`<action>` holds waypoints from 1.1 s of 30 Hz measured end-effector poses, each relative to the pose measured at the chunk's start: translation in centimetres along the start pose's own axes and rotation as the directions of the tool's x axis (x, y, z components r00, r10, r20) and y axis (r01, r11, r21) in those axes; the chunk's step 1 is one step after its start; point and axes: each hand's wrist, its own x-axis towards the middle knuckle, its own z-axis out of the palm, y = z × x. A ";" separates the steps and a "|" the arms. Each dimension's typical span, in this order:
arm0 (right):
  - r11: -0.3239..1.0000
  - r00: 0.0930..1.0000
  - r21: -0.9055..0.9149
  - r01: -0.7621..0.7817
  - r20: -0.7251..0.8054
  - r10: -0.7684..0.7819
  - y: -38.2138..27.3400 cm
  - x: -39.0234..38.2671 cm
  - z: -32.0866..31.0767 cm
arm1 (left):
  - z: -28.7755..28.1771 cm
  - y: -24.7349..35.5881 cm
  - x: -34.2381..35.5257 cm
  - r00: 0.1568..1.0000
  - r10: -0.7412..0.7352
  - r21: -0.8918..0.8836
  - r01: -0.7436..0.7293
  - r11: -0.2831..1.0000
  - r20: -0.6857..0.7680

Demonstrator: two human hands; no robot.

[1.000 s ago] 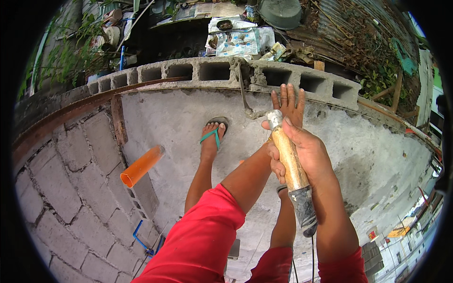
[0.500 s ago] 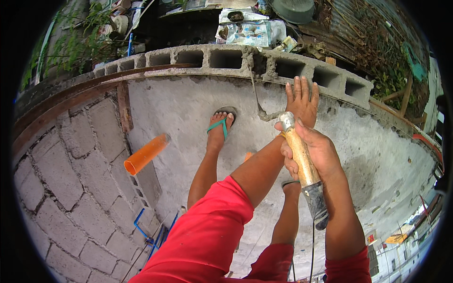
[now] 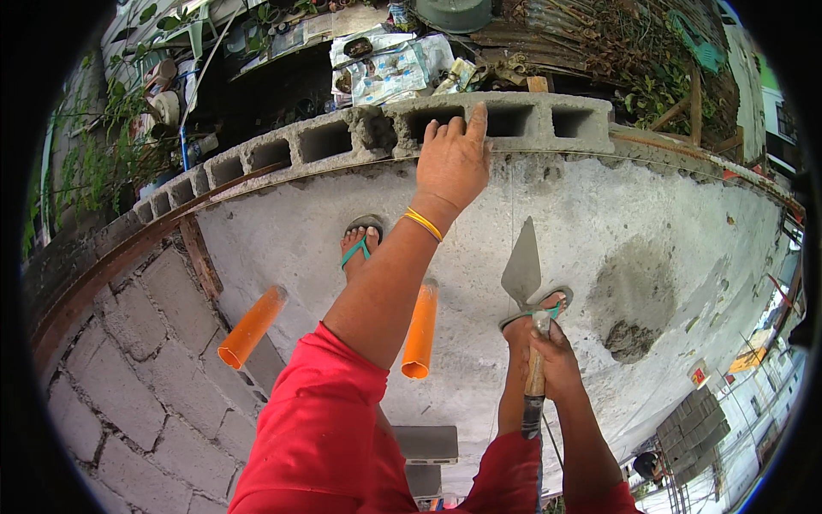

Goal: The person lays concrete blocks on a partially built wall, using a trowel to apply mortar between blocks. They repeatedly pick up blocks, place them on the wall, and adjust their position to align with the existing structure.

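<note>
My left hand, with a yellow band at the wrist, rests on a grey hollow concrete block at the top of the wall. Its index finger lies stretched over the rib between two hollows, and the other fingers bend over the front edge, apart from each other; the thumb is mostly hidden. Lower right, my right hand is closed round the wooden handle of a trowel. The pointed grey blade tilts upward, away from the wall, in front of my right foot. A thin string line runs along the blocks' front edge.
Two orange pipes rise from the concrete floor. Wet mortar lies at right. A block wall stands left, and stacked blocks sit lower right. Clutter and plants lie beyond the hollow blocks.
My left hand has shifted left along the block row, its fingers now bent over the front edge. The trowel in my right hand has dropped away from the block, and its blade shows fully.
</note>
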 end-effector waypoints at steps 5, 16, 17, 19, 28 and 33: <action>0.981 0.994 0.174 -0.088 -0.055 0.099 4.9 4.4 -0.5 | -0.9 -1.8 4.0 0.991 0.049 0.308 -0.009 0.952 -0.125; 0.924 0.970 0.355 -0.140 -0.137 0.199 8.1 6.1 0.9 | -7.2 -10.4 7.0 0.855 -0.149 0.430 -0.093 0.898 0.496; 0.920 0.969 0.367 -0.139 -0.140 0.203 8.1 5.3 1.2 | -7.5 -10.7 7.3 0.813 -0.152 0.379 -0.090 0.921 0.562; 0.901 0.958 0.406 -0.152 -0.163 0.235 8.3 3.6 2.1 | -7.7 -10.9 7.3 0.789 -0.145 0.348 -0.091 0.933 0.596; 0.977 0.978 0.201 0.074 -0.207 -0.032 8.7 1.9 9.1 | -6.8 -12.2 7.9 0.834 -0.021 0.200 -0.107 0.974 0.551; 0.675 0.773 -0.534 0.509 -0.062 -0.632 7.2 4.2 12.0 | -7.0 -12.8 6.8 0.908 0.005 0.164 -0.081 0.983 0.419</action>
